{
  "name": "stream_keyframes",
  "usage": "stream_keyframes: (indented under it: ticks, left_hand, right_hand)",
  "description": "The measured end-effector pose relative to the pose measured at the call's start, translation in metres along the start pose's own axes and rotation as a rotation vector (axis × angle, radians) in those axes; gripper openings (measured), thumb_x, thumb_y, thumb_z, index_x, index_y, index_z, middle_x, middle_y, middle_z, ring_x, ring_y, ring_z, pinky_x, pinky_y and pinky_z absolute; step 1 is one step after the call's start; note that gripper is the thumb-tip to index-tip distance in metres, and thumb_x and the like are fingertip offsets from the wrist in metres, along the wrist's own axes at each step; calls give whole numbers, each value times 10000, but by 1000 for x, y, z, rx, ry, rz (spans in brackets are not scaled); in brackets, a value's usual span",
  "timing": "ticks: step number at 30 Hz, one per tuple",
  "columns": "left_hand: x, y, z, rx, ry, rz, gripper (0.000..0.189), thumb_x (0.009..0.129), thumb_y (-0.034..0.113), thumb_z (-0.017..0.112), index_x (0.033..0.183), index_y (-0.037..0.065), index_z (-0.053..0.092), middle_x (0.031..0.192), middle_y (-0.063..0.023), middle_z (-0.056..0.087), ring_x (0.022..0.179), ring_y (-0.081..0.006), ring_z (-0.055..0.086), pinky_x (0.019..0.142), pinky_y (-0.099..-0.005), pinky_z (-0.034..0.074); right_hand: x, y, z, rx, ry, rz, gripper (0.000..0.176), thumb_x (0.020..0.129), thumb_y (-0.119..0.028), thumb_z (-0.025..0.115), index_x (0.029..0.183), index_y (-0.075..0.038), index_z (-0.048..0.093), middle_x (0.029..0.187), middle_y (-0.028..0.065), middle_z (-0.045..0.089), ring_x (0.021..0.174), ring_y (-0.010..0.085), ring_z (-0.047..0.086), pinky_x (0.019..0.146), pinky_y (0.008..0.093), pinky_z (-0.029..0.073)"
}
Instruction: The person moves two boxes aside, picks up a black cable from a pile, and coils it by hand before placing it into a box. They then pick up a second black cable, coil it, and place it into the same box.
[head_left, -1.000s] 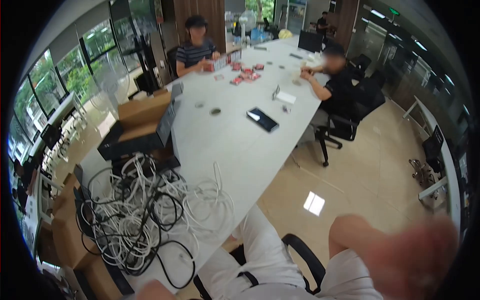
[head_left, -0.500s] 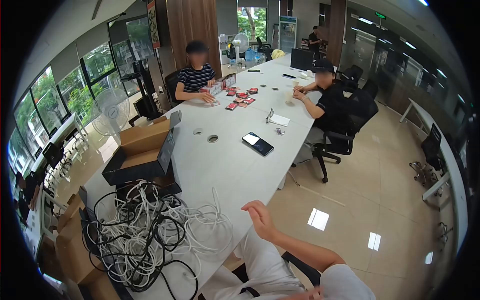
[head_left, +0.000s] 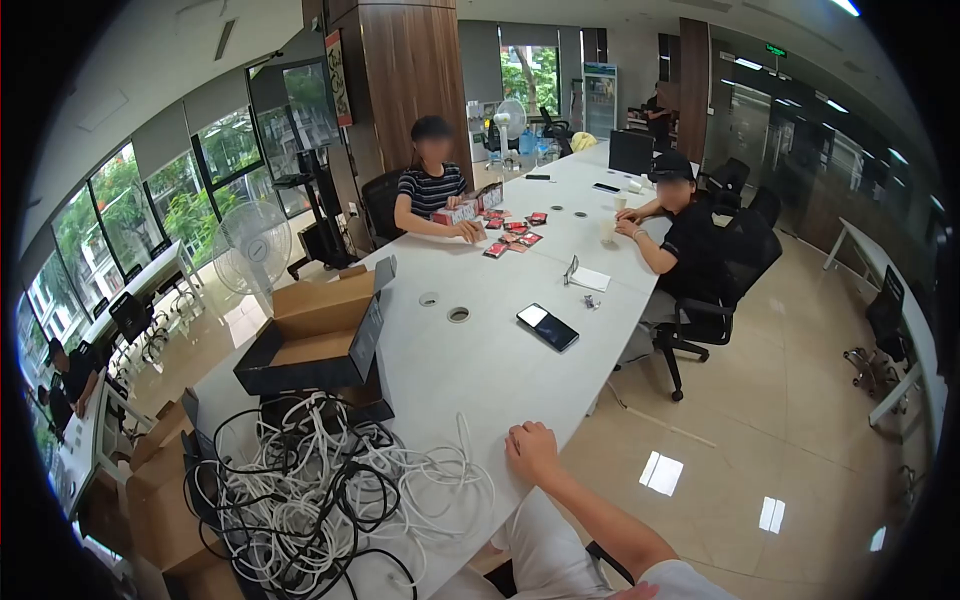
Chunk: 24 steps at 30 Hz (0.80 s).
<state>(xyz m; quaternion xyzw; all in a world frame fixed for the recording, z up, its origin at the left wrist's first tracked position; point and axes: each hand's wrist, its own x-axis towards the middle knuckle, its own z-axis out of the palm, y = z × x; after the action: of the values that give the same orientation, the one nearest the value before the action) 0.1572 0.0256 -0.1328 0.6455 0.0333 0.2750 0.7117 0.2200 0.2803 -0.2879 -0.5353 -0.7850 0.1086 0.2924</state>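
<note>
My right hand [head_left: 533, 452] rests on the near edge of the white table [head_left: 430, 375], with nothing held and its fingers loosely bent and slightly apart. To its left lies a big tangle of white and black cables [head_left: 325, 490]. A smartphone [head_left: 548, 327] lies face up beyond the hand. At the bottom edge, a small patch of skin [head_left: 634, 593] by my right sleeve may be my left hand; its fingers cannot be made out.
An open black cardboard box [head_left: 310, 345] stands behind the cables. A person in a striped shirt [head_left: 432, 185] handles small boxes near red packets [head_left: 513, 236]. Another person in black [head_left: 690, 235] sits at the right side. A standing fan [head_left: 250, 248] is at left.
My right hand has come down from the air onto the table edge. The view has tilted up and turned left, so things appear lower and further right.
</note>
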Motion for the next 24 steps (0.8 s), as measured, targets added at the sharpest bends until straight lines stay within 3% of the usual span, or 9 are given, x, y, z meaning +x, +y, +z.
stream_keyframes:
  ticks: [5, 12, 15, 19, 22, 24]
  left_hand:
    - [-14, 6, -13, 3, 88, 13, 687, 939, 464, 488, 1472, 79, 289, 1542, -198, 156, 1423, -354, 162, 1110, -479, 189]
    - [-83, 26, -47, 108, 423, 20, 676, 933, 440, 521, 1463, 77, 312, 1536, -201, 178, 1418, -358, 179, 1103, -486, 210]
    - [-113, 20, -51, 403, 536, -73, 671, 930, 429, 535, 1460, 76, 322, 1534, -202, 187, 1416, -360, 186, 1100, -489, 219]
    - [-134, -22, -63, 1443, 627, -372, 714, 844, 349, 663, 1432, 72, 369, 1512, -213, 237, 1391, -386, 229, 1072, -517, 275]
    - [-141, -39, -66, 1537, 859, -668, 780, 768, 331, 711, 1425, 75, 379, 1509, -230, 226, 1387, -415, 211, 1066, -561, 264]
    - [-148, -42, -69, 1519, 950, -704, 786, 753, 308, 723, 1420, 71, 383, 1505, -241, 224, 1384, -427, 204, 1061, -580, 254]
  right_hand:
    - [5, -1, 10, -102, 152, -111, 352, 806, -245, 629, 1100, -56, 582, 1153, 153, 528, 1101, 318, 474, 888, 481, 358]
    - [0, 0, 14, -241, 21, -100, 600, 874, -402, 551, 1345, -47, 442, 1428, 206, 362, 1363, 354, 279, 1064, 560, 232]
    - [-1, 4, 15, -243, -30, -84, 635, 896, -438, 508, 1381, -42, 405, 1465, 209, 324, 1384, 359, 255, 1087, 582, 196]
    - [3, 5, 18, -253, -63, -65, 665, 903, -462, 483, 1401, -34, 378, 1481, 213, 304, 1387, 350, 262, 1092, 581, 190]
    - [1, 0, 12, -248, -57, -63, 674, 903, -465, 479, 1405, -29, 371, 1481, 212, 305, 1393, 342, 256, 1100, 573, 181]
    - [3, -1, 16, -250, -43, -71, 672, 896, -464, 488, 1392, -24, 384, 1470, 213, 322, 1386, 344, 268, 1098, 580, 186]
